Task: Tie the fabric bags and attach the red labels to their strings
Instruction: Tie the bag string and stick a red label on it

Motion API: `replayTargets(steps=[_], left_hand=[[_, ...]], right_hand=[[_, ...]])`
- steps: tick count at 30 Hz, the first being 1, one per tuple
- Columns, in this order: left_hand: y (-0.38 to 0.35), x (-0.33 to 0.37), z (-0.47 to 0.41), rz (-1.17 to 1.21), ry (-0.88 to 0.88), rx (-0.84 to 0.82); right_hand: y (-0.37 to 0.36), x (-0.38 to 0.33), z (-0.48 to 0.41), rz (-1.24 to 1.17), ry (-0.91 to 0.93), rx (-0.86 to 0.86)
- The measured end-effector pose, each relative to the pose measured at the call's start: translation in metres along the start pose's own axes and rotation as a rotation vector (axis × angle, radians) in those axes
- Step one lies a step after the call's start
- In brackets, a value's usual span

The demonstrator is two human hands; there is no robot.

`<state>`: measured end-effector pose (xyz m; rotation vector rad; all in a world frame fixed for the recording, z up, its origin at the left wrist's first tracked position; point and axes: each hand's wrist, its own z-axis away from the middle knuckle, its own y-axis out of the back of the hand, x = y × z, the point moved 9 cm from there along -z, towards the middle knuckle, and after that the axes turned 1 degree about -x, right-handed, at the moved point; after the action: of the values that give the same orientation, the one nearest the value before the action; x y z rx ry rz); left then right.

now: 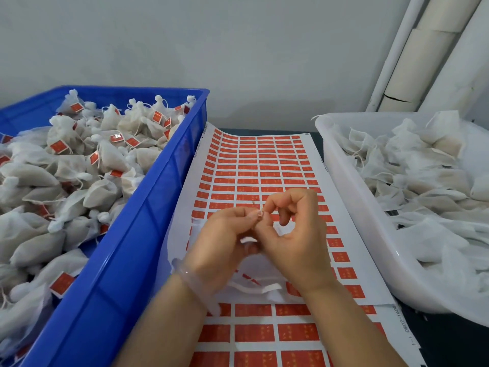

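A plain grey wall backs a dark table. A sheet of red labels (pixel 254 165) runs down its middle, with a blue crate (pixel 169 181) of tied, labelled bags at the left edge and a white tub (pixel 344 181) of untied bags at the right. Over the sheet, the left hand (pixel 225 234) and right hand (pixel 293 229) together pinch one small label (pixel 260 213). The fabric bag (pixel 254 288) lies beneath the wrists. Folding the label squarely over the string and pressing firmly should make it hold.
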<state>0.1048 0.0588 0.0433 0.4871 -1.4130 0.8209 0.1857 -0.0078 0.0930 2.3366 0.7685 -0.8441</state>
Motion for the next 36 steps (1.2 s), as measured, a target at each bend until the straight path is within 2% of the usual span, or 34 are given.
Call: replayTargets(steps=[1, 3, 7, 10, 17, 26, 30, 36], left_hand=[[-0.005, -0.006, 0.001, 0.184, 0.083, -0.082], [-0.008, -0.009, 0.004, 0.368, 0.139, -0.142], [-0.007, -0.015, 0.003, 0.427, 0.152, -0.123], [-0.008, -0.017, 0.001, 0.471, 0.172, -0.13], [-0.008, -0.013, 0.001, 0.425, 0.161, -0.162], [0.0, -0.017, -0.001, 0.382, 0.159, -0.081], [0.0, -0.017, -0.001, 0.399, 0.155, -0.088], [0.002, -0.014, -0.003, 0.304, 0.113, -0.049]], right_hand=[[-0.001, -0.002, 0.0, 0.019, 0.016, -0.007], [-0.003, -0.004, 0.0, 0.056, 0.036, -0.017], [-0.003, -0.005, 0.002, 0.136, 0.084, -0.049], [-0.002, 0.004, 0.002, 0.071, 0.01, -0.067], [0.0, 0.006, 0.001, -0.018, -0.026, -0.084], [0.001, 0.011, 0.001, -0.088, -0.102, -0.073], [0.002, 0.006, 0.001, -0.013, -0.036, -0.059], [-0.001, 0.004, 0.004, 0.052, -0.017, -0.045]])
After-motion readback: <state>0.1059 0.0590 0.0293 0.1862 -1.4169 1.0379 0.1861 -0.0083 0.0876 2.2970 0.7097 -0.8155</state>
